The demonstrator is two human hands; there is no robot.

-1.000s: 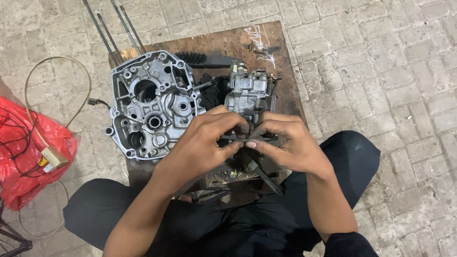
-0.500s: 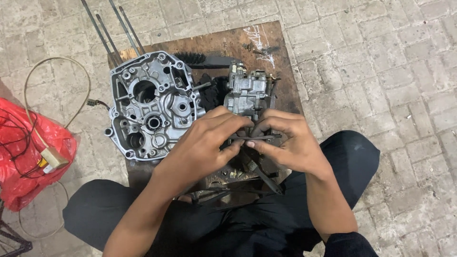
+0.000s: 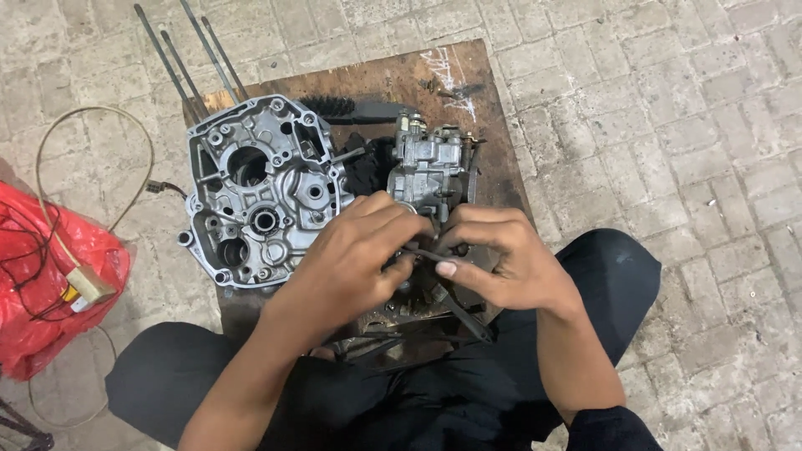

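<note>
Gasket (image 3: 428,254), thin and dark, is pinched between left hand (image 3: 355,250) and right hand (image 3: 501,259), just below the carburetor (image 3: 428,163); keep it flat, untwisted.

One engine case (image 3: 259,188), one carburetor (image 3: 428,163), four metal rods (image 3: 185,58), one red bag (image 3: 42,284).

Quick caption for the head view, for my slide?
Both hands, left and right, pinch a thin dark strip beside a carburetor and crankcase.
</note>
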